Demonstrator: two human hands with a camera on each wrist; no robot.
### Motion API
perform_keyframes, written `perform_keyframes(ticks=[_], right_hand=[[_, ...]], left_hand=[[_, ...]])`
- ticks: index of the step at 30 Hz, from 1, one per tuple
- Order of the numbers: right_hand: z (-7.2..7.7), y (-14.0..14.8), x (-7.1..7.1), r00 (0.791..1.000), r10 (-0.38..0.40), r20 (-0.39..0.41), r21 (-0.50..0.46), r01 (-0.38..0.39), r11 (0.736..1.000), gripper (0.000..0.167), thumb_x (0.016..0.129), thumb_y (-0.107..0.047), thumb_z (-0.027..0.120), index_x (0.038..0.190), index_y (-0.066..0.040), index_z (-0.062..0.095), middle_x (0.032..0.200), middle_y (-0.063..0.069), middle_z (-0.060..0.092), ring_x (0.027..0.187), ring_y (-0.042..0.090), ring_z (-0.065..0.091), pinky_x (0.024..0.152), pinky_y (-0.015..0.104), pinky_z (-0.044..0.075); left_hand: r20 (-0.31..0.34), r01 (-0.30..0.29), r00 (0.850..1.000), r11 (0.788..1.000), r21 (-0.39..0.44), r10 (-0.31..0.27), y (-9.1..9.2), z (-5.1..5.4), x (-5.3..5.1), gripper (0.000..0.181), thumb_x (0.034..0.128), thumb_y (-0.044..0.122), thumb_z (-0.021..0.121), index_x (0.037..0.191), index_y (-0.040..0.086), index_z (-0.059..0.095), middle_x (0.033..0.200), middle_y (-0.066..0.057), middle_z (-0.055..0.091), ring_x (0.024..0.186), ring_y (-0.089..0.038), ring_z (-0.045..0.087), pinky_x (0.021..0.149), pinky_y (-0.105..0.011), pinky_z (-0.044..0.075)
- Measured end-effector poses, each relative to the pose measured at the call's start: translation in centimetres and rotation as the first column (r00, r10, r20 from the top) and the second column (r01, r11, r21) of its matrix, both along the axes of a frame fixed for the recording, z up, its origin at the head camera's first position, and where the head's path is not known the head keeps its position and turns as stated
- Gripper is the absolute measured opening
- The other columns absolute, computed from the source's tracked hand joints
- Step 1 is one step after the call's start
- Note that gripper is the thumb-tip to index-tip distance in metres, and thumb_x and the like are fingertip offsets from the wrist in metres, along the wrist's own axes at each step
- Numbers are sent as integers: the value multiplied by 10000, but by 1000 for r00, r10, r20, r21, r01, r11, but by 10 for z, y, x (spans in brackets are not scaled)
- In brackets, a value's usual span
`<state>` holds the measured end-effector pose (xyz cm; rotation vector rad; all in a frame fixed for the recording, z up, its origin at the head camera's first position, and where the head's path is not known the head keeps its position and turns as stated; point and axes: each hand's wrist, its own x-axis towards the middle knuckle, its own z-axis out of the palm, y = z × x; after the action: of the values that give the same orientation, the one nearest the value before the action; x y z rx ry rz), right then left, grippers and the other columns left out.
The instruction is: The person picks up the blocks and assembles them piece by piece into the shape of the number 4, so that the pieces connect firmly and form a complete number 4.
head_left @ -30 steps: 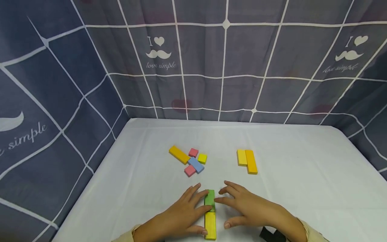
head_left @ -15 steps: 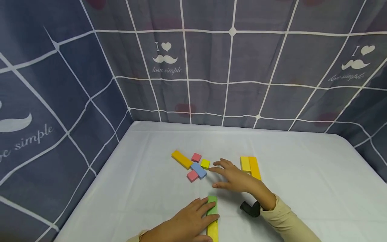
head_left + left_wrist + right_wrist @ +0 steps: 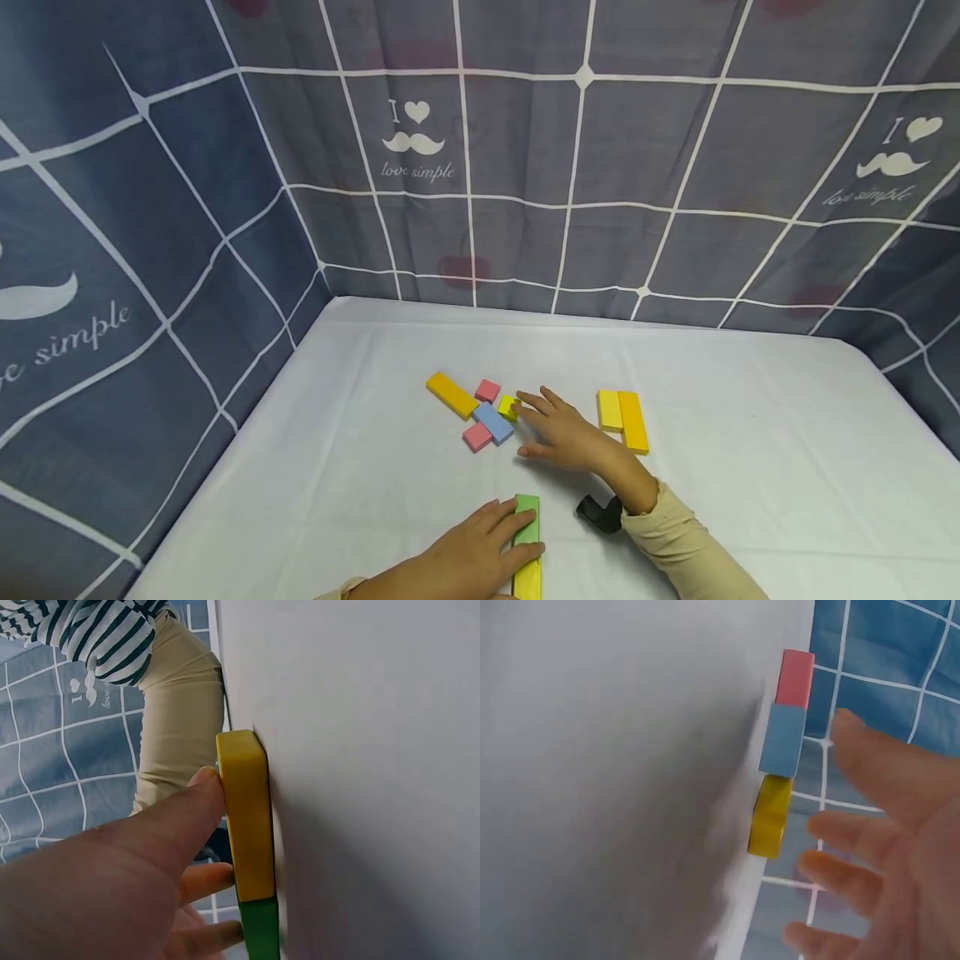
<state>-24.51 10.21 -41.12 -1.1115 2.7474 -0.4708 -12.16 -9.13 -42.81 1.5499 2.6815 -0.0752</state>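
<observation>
My left hand (image 3: 472, 550) lies with fairly straight fingers on the green block (image 3: 528, 533) and the long yellow block (image 3: 528, 580), which stand end to end in a line. In the left wrist view, the thumb and fingertips touch the side of the yellow block (image 3: 247, 817) and the green block (image 3: 260, 930). My right hand (image 3: 562, 433) is spread beside a small yellow block (image 3: 507, 407), fingertips close over it, holding nothing. Against that block lies a blue block (image 3: 493, 423), with pink blocks (image 3: 477, 437) on either side and a long orange block (image 3: 452, 395).
Right of the right hand, a pale yellow block (image 3: 609, 411) and an orange block (image 3: 633, 423) lie side by side. A black device (image 3: 600, 513) sits at the right wrist. The white table (image 3: 360, 467) backs onto a dark grid-patterned curtain (image 3: 517, 150).
The right hand has left the green block's side and moved forward and left to the small yellow block. The left hand has stayed on the green and yellow blocks.
</observation>
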Motion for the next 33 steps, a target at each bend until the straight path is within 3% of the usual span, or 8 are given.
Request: perform_keyframes(ticks=[6,12,17,22,28,33], right_hand=[[-3,-1,3,1000,-29,12,92,28,995,650,821,-387,644,1347,-65,438,1435,92,377,1339,432,227,1025,580,288],[0,8,12,999,-36,25,98,33,995,630,812,-396,651,1324,-77,467,1418,78,402,1341,412,241,1030,572,287],[0,18,25,999,-2,45,73,-2,997,616,817,-402,642,1314,-81,472,1415,81,404,1337,408,253,1033,568,283],[2,26,40,996,11,85,95,-19,995,626,822,-455,608,1329,-118,466,1428,40,389,1350,388,238,1027,578,285],[7,27,57,996,42,74,115,-50,992,600,810,-473,609,1303,-150,500,1405,15,422,1342,390,255,1027,561,298],[13,26,63,995,77,63,127,-84,988,550,811,-467,612,1269,-171,539,1365,7,468,1331,388,277,1038,541,295]], left_hand=[[43,-10,999,1000,-10,11,0,2,1,601,917,586,253,1378,214,357,1451,-90,300,1319,-257,328,1057,-356,343],[23,-10,1000,999,31,9,0,0,3,572,935,556,257,1364,198,377,1436,-102,319,1306,-267,347,1050,-356,349],[97,-48,994,997,65,41,0,-1,5,573,942,547,233,1377,198,363,1455,-96,288,1317,-269,327,1047,-351,354],[148,-71,987,996,48,63,-1,-3,5,609,926,576,213,1400,211,326,1475,-87,253,1329,-268,297,1049,-347,349],[119,-65,991,996,59,57,-2,-4,7,608,935,559,187,1398,194,335,1470,-91,266,1328,-271,302,1054,-351,345],[73,-55,996,997,56,51,-3,-4,8,585,950,532,202,1393,178,346,1464,-97,281,1326,-268,310,1054,-350,345]])
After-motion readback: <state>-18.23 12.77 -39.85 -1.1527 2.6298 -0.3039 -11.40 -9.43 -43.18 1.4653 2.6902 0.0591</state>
